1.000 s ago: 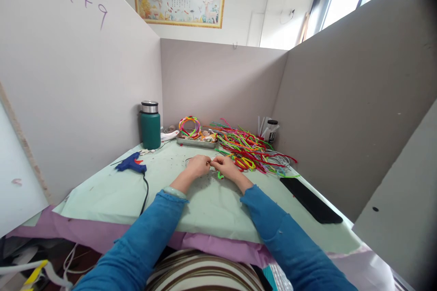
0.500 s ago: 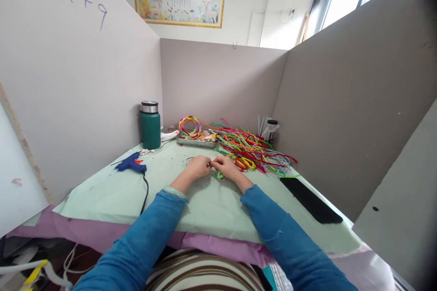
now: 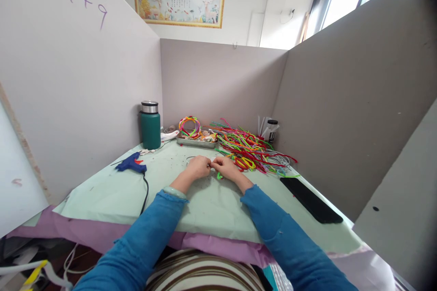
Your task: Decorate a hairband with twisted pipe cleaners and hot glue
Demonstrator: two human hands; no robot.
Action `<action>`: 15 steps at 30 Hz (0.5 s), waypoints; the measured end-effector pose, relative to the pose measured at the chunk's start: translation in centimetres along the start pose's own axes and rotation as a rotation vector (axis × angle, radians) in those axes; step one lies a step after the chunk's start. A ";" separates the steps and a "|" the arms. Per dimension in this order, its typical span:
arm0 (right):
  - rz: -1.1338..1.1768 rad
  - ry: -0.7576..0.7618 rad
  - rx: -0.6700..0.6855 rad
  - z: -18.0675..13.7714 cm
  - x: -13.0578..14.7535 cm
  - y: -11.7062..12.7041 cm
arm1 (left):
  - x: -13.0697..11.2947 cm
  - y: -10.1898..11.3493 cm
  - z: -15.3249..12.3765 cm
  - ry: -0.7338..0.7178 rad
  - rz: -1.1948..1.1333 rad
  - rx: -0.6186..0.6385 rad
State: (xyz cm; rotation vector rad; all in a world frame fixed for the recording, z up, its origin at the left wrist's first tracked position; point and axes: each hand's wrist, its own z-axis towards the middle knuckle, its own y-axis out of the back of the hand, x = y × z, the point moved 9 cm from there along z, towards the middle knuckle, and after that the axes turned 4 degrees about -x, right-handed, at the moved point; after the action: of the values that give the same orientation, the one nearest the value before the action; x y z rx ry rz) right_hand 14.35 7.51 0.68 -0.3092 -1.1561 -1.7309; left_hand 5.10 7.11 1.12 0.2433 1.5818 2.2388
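My left hand (image 3: 199,167) and my right hand (image 3: 225,168) meet over the middle of the table, their fingertips pinched close together. Between them is something small and dark, too tiny to name. Just below my right fingers shows a bright green curl of pipe cleaner (image 3: 219,176); whether it joins what I pinch, I cannot tell. A thin grey loop (image 3: 189,159) lies partly hidden behind my left hand. Close beyond my right hand spreads a heap of colourful pipe cleaners (image 3: 244,143).
A blue glue gun (image 3: 131,163) with a black cord lies at the left, near a green bottle (image 3: 150,125). Behind my hands stands a metal tray (image 3: 196,143) bearing colourful pipe-cleaner rings (image 3: 190,126). A black flat slab (image 3: 310,200) lies at the right. Partitions enclose the table.
Both hands stay in nearly the same place with fingertips together; only a very slight shift of the fingers shows.
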 end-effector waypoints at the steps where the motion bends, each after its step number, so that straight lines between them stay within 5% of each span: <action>1: -0.010 0.001 0.004 0.0 0.0 -0.1 | 0.0 0.0 -0.1 0.001 0.002 0.010; 15: -0.077 -0.015 0.038 0.2 -0.9 -0.6 | -0.3 -0.1 -0.3 -0.010 0.036 0.056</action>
State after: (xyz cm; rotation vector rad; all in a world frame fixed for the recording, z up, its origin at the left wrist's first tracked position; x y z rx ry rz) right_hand 14.20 8.21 -0.17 -0.2575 -1.2249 -1.7740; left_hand 5.29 6.72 0.97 0.2997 1.6488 2.2189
